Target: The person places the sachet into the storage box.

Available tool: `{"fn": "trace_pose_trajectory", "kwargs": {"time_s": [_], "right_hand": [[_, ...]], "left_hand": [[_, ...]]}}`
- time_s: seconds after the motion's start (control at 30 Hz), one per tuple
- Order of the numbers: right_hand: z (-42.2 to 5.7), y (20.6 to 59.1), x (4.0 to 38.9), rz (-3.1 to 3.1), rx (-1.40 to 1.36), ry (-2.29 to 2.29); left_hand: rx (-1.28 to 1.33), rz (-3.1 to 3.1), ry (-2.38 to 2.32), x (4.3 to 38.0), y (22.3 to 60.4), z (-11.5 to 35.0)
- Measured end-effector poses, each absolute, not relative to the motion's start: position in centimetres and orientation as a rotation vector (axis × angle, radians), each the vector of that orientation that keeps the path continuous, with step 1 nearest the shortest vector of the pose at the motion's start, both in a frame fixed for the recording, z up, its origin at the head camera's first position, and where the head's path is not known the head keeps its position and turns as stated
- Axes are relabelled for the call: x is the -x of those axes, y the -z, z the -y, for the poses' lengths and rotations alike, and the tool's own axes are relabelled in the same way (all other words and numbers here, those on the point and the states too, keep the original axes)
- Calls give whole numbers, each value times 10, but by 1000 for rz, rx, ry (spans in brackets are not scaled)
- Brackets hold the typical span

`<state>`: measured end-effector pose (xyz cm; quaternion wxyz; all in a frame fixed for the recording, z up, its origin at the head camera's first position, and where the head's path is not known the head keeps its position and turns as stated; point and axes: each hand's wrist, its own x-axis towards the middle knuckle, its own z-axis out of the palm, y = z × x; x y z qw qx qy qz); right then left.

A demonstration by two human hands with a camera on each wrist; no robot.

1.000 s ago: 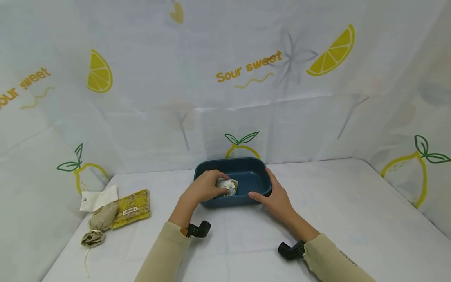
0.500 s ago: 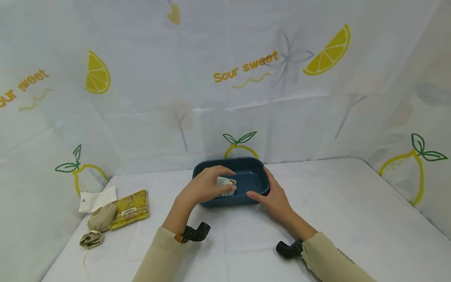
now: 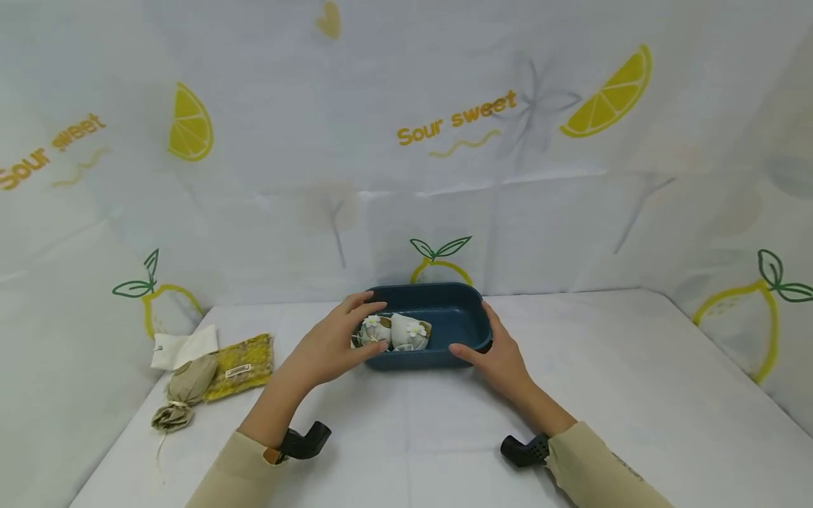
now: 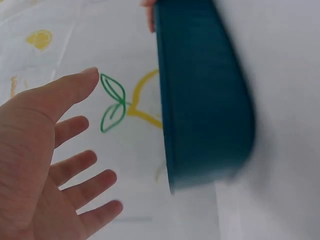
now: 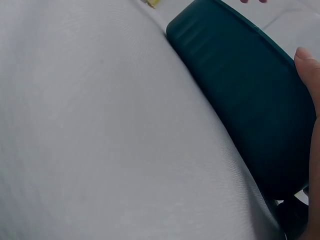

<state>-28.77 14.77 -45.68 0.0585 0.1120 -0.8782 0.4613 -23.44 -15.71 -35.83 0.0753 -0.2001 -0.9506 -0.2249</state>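
Note:
A dark blue rectangular plastic box (image 3: 406,360) stands on the white-covered table near the back. In its left half lie two small pale cloth sachets, each with white flowers: one sachet (image 3: 376,330) at the left end, the other sachet (image 3: 406,328) beside it. My left hand (image 3: 333,342) hovers at the box's left end, fingers spread and thumb apart; the left wrist view shows nothing in it. My right hand (image 3: 502,360) grips the right end of the box, thumb (image 5: 309,70) at the front rim and fingers along the right side.
At the table's left side lie a tied beige drawstring pouch (image 3: 193,381), a yellow patterned flat pouch (image 3: 244,367) with a label, and a white cloth piece (image 3: 184,347). A white curtain (image 3: 286,247) with lemon prints hangs right behind the box.
My left hand has let go of the right-hand sachet in the box, opened, and drawn back to the left, uncovering both sachets. The right hand stays on the box.

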Motion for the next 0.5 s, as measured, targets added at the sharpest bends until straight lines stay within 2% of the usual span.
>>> {"fn": "trace_pose_trajectory", "kwargs": {"time_s": [0.5], "right_hand": [[-150,456,293,2675,-338,-1370]], "left_hand": [[134,2745,682,196,385,260]]}}
